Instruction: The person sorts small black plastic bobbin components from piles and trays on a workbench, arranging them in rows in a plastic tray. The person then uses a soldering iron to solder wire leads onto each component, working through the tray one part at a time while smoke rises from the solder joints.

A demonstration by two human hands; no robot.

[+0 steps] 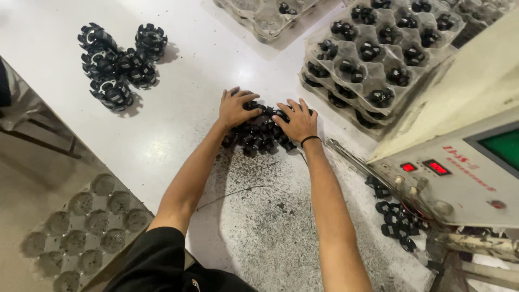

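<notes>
Both my hands rest on a heap of small black plastic parts in the middle of the white table. My left hand lies palm down on the heap's left side, fingers spread over the parts. My right hand, with a black band at the wrist, covers the right side the same way. Neither hand visibly lifts a part; what sits under the palms is hidden.
Several larger black ring-shaped parts cluster at the far left. Stacked clear trays with black parts stand at the far right. A beige machine with red displays sits right, loose black parts below it. An empty tray lies low left. Black debris speckles the table near me.
</notes>
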